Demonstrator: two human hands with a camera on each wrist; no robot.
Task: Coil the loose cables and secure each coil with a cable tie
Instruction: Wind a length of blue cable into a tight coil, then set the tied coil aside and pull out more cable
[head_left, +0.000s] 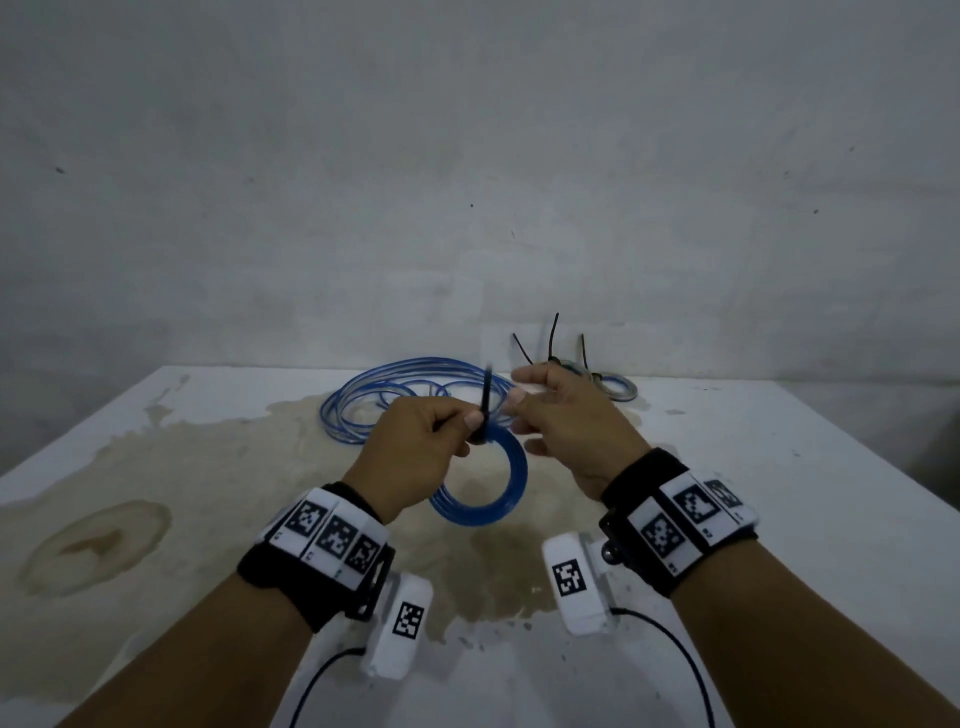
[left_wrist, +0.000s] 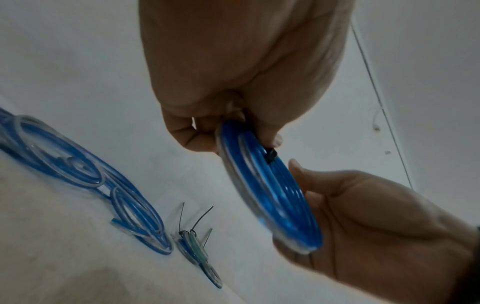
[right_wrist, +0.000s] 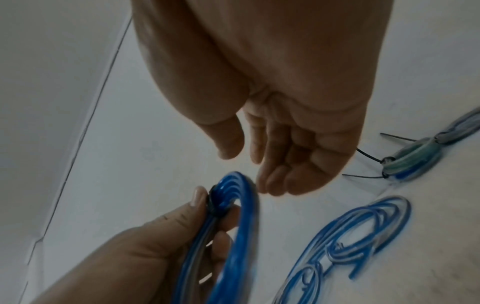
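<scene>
My left hand (head_left: 467, 427) pinches a small blue cable coil (head_left: 511, 488) at its top, where a black cable tie (head_left: 487, 400) wraps it and sticks upward. The left wrist view has the thumb and fingers of that hand (left_wrist: 228, 131) clamped on the coil (left_wrist: 275, 195) beside the tie head (left_wrist: 271, 154). Just right of the coil, my right hand (head_left: 524, 410) hovers with relaxed fingers. In the right wrist view it (right_wrist: 254, 164) holds nothing, its fingertips close to the coil (right_wrist: 241, 236). The coil hangs above the table.
A loose blue cable (head_left: 374, 400) lies in wide loops at the back of the stained white table (head_left: 779, 493). Small coils (head_left: 618, 387) bound with black ties lie at the back right, by the wall. Cords trail from both wrist cameras.
</scene>
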